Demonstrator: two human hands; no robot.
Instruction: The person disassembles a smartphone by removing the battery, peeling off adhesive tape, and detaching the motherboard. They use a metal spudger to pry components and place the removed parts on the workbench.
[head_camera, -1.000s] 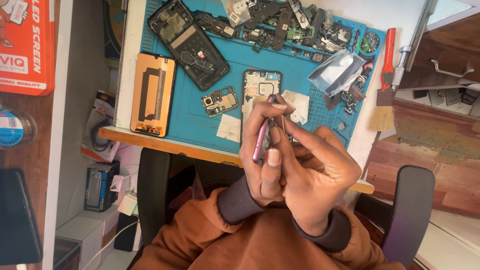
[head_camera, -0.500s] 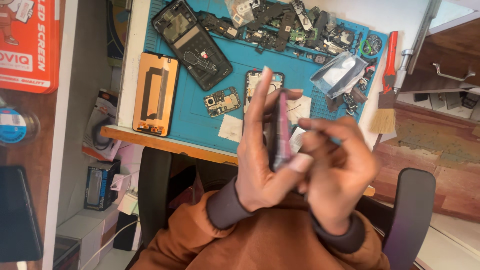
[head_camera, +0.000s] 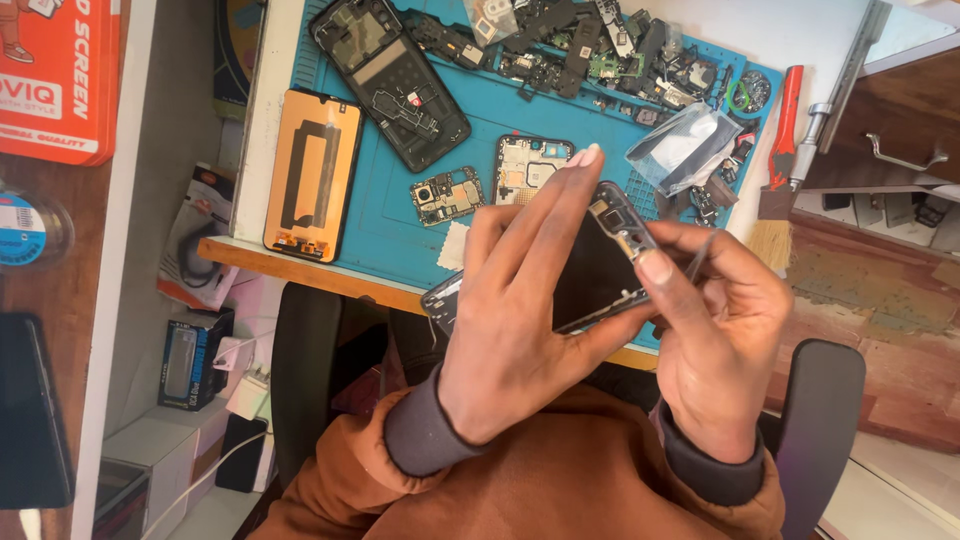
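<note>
My left hand (head_camera: 520, 310) grips a dark phone frame (head_camera: 600, 265), held flat and tilted over the near edge of the blue work mat (head_camera: 400, 225). My right hand (head_camera: 720, 340) steadies the frame's right edge with its thumb and pinches thin metal tweezers (head_camera: 700, 255) between its fingers. Just beyond my fingertips on the mat lie a pale inner phone plate (head_camera: 530, 165) and a small circuit board (head_camera: 447, 195).
An orange-backed phone screen (head_camera: 313, 175) lies at the mat's left edge, a black phone chassis (head_camera: 392, 75) beyond it. Several dark parts crowd the far side, with a clear bag (head_camera: 685, 145), a red-handled brush (head_camera: 780, 150) and boxes at left.
The phone frame has turned from edge-on and upright to lying flat and tilted, broad face up. My left fingers spread over it and my right hand shifted to its right edge.
</note>
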